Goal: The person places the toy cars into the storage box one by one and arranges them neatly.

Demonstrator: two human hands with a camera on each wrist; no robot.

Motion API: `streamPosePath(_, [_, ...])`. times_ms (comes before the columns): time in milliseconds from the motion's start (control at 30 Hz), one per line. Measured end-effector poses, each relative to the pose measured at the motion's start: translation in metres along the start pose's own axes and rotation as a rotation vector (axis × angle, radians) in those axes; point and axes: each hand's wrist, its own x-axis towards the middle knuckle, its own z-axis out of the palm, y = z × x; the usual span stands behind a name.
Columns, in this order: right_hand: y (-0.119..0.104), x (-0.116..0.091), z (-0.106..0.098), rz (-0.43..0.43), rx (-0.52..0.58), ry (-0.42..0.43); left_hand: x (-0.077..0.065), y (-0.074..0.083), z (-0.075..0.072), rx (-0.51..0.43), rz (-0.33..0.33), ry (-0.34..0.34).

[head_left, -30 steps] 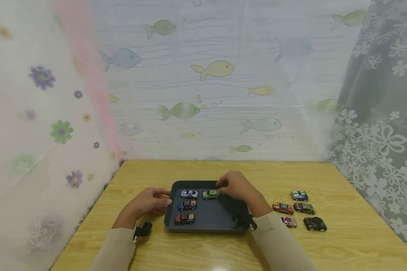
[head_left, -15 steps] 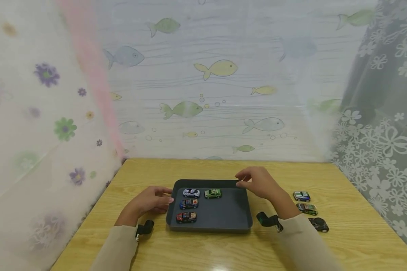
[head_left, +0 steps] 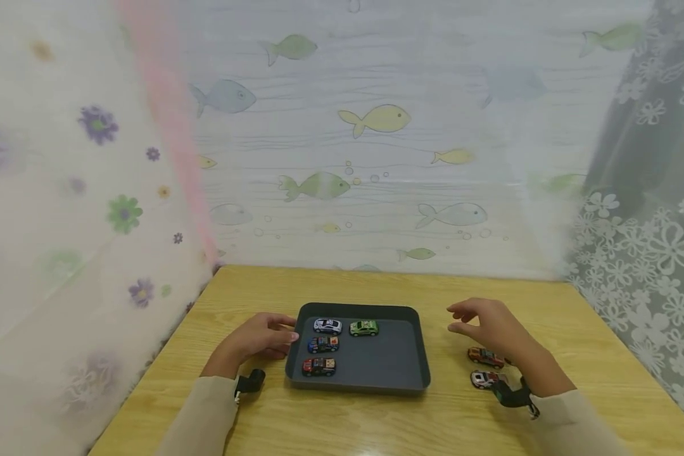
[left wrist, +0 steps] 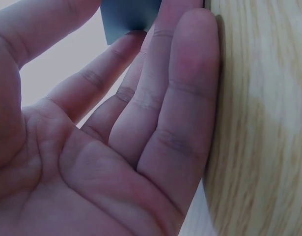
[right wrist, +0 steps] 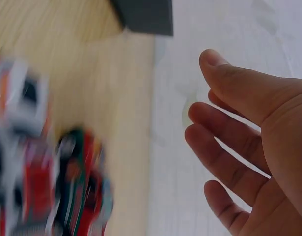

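My left hand point(head_left: 260, 335) touches the left side of the dark grey tray point(head_left: 376, 384), its fingers fairly straight in the left wrist view. Inside the tray lie a white-and-black toy car point(head_left: 327, 326), a green toy car point(head_left: 364, 327), a blue toy car point(head_left: 323, 344) and a red toy car point(head_left: 319, 367). My right hand point(head_left: 493, 326) is off to the tray's right, holding nothing, with thumb and fingers apart. Close to it on the table are an orange-red toy car point(head_left: 486, 357) and a white-and-red toy car point(head_left: 486, 379). The right hand and wrist hide other cars there.
The wooden table point(head_left: 365, 424) extends around the tray. A fish-patterned curtain point(head_left: 376, 190) hangs behind its back edge. Flowered sheets stand along the left and right sides. Each wrist carries a small black camera mount.
My right hand has left the green car in the tray and moved right, over the table cars. The left hand has stayed at the tray's side. The head view has shifted slightly.
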Motion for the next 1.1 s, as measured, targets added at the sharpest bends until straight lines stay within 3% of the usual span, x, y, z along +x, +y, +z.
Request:
streamPosePath(333, [0.029,-0.023,-0.008,0.024,-0.021,0.007,0.0,0.0,0.0,0.008,0.001,-0.009])
streamPosePath(900, [0.049,-0.044,-0.013,0.066,0.005,-0.152,-0.002,0.005,0.003,0.011,0.003,-0.004])
streamPosePath(1100, [0.05,-0.044,-0.014,0.059,0.025,-0.17,-0.001,0.002,0.002,0.01,-0.002,0.004])
